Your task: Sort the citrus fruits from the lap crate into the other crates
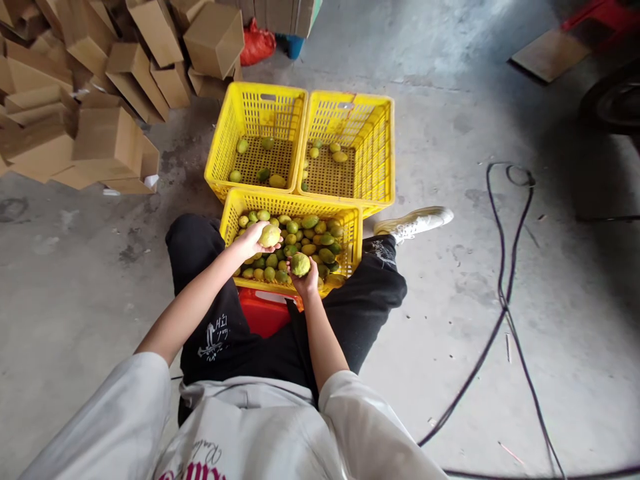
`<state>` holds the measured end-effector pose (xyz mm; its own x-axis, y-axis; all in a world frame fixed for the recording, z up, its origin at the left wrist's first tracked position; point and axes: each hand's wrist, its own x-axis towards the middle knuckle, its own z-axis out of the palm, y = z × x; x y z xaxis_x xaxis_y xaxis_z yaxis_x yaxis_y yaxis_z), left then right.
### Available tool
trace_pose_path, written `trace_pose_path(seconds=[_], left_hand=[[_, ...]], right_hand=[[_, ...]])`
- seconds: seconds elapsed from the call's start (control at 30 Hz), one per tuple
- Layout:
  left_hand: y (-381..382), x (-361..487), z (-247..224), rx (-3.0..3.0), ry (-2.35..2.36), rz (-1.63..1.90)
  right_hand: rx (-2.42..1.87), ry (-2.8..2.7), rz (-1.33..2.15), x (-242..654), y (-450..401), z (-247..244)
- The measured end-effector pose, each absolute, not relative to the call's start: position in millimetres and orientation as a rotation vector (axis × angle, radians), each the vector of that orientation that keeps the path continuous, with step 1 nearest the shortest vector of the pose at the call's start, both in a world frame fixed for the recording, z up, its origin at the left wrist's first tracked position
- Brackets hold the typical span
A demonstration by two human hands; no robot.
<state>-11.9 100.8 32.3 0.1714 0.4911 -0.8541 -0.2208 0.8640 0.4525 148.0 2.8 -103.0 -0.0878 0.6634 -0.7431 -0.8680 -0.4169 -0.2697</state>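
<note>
My left hand (254, 239) is closed around a yellow lemon (269, 236) and holds it above the near yellow crate (355, 247). A greener, bumpy-skinned lemon (300, 265) rests in the curled fingers of my right hand (309, 285), a little lower and to the right. Beneath both hands, the near crate holds many loose lemons (309, 222), from green to yellow. Part of that pile is hidden by my hands. Behind it, a left yellow crate (213, 160) and a right yellow crate (388, 153) stand side by side, each with several lemons on its floor.
Cardboard boxes (107, 143) are heaped at the upper left, near a red bag (259, 44). A black cable (504, 303) loops over the concrete floor on the right. My legs straddle the near crate, with one white shoe (417, 221) beside it.
</note>
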Motion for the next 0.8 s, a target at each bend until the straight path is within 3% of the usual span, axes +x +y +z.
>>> trace_pose_path(seconds=[0.27,0.63,0.8], left_hand=[[99.1,-12.3,38.4,0.316,1.335,0.498],[92.7,-14.0,38.9,0.419,1.362,0.741],[96.9,-14.7,38.3,0.304,1.374,0.65]], right_hand=[[-1.016,0.236,1.714,148.2,1.1,-105.2],[-1.032,0.293,1.674,142.7,2.7,-100.4],[-1.012,0.334,1.723,145.7,3.8,-102.7]])
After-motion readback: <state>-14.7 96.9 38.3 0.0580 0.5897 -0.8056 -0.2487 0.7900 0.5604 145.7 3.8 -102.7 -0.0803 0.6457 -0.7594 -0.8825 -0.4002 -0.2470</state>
